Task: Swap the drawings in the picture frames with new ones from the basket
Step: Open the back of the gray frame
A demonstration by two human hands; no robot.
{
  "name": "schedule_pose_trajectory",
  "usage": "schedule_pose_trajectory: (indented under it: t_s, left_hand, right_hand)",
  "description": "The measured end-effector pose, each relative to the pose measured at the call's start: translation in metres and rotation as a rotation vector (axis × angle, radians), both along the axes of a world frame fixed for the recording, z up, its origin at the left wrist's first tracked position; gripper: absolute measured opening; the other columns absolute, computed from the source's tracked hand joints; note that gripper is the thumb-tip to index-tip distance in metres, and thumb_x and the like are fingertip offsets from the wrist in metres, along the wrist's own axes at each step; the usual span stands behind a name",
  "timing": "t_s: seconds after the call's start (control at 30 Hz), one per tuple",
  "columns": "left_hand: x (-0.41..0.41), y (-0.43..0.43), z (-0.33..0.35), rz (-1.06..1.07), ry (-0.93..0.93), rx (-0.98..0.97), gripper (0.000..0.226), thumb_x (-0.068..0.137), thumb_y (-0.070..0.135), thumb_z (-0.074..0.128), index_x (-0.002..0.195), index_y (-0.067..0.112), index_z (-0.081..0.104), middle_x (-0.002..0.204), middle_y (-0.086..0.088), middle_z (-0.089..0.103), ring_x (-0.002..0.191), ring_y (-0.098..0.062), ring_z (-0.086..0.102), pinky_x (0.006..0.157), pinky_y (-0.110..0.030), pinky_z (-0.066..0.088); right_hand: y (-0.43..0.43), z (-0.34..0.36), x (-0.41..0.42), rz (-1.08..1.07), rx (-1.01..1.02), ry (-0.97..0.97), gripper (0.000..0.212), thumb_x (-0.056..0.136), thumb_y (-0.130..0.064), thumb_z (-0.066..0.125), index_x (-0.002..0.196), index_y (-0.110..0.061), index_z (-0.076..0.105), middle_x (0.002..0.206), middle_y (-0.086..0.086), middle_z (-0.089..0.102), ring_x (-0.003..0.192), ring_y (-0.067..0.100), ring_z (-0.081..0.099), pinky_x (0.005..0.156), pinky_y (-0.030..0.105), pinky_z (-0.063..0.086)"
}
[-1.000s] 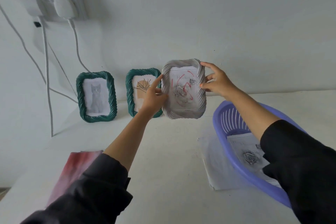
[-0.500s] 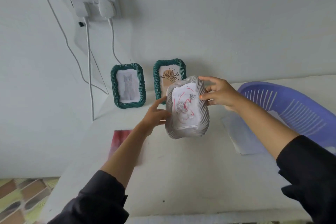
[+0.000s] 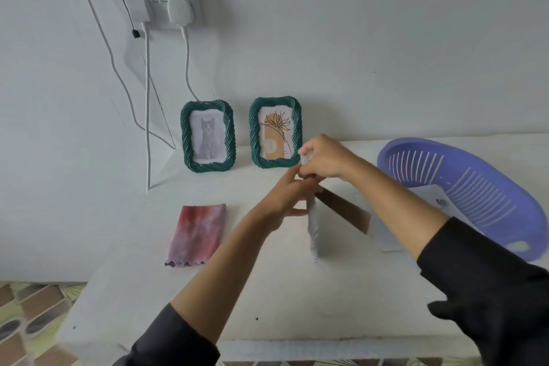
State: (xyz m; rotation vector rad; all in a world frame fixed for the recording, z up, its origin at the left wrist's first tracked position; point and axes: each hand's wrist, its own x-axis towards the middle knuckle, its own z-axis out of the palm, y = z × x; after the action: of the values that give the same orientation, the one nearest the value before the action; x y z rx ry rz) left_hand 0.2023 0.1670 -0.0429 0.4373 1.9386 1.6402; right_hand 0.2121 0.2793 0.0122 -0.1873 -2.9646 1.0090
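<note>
Both my hands hold a white ribbed picture frame (image 3: 313, 227) above the white table (image 3: 267, 291). The frame is turned edge-on, so its drawing is hidden, and its brown back stand (image 3: 344, 212) sticks out to the right. My left hand (image 3: 286, 197) grips the frame's left side. My right hand (image 3: 322, 157) pinches its top end. Two green frames stand against the wall: one with a cat drawing (image 3: 207, 136), one with a flower drawing (image 3: 275, 131). The purple basket (image 3: 463, 184) at the right holds a sheet with a rose sketch (image 3: 439, 202).
A red and purple cloth (image 3: 196, 235) lies on the table at the left. A loose white sheet (image 3: 386, 238) lies under the basket's near side. A wall socket (image 3: 165, 1) has white cables hanging down behind the cat frame. The table's front edge is close below my arms.
The white frame has been lowered and turned from facing me to edge-on, its back stand now showing. My view has pulled back and tilted down; floor tiles now show.
</note>
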Motion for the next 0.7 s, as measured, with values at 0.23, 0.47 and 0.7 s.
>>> schedule_pose_trajectory:
  t_s: [0.23, 0.47, 0.7]
  left_hand:
    - [-0.007, -0.014, -0.025, 0.295, 0.061, 0.046, 0.047, 0.081, 0.003, 0.037, 0.123, 0.009, 0.056, 0.106, -0.011, 0.065, 0.089, -0.024, 0.062, 0.067, -0.025, 0.053]
    - [-0.004, -0.018, -0.072, 0.443, 0.104, -0.188, 0.037, 0.090, 0.021, 0.034, 0.116, 0.015, 0.059, 0.116, -0.008, 0.066, 0.102, -0.026, 0.062, 0.089, -0.041, 0.052]
    - [0.011, -0.017, -0.085, 0.462, 0.247, -0.418, 0.031, 0.092, 0.011, 0.034, 0.118, 0.004, 0.049, 0.119, -0.016, 0.059, 0.105, -0.033, 0.055, 0.080, -0.033, 0.044]
  right_hand:
    - [0.021, -0.021, 0.002, 0.096, -0.241, 0.025, 0.041, 0.089, -0.014, 0.059, 0.129, -0.009, 0.052, 0.083, -0.007, 0.057, 0.068, 0.007, 0.055, 0.068, 0.019, 0.047]
    - [0.040, -0.103, 0.021, 0.204, -0.224, -0.066, 0.039, 0.084, -0.028, 0.065, 0.121, -0.020, 0.060, 0.120, -0.003, 0.058, 0.108, 0.005, 0.054, 0.101, 0.025, 0.036]
    - [0.034, -0.148, 0.038, 0.216, -0.028, 0.053, 0.049, 0.082, -0.038, 0.065, 0.129, -0.029, 0.053, 0.147, -0.011, 0.038, 0.135, 0.013, 0.031, 0.114, 0.032, 0.022]
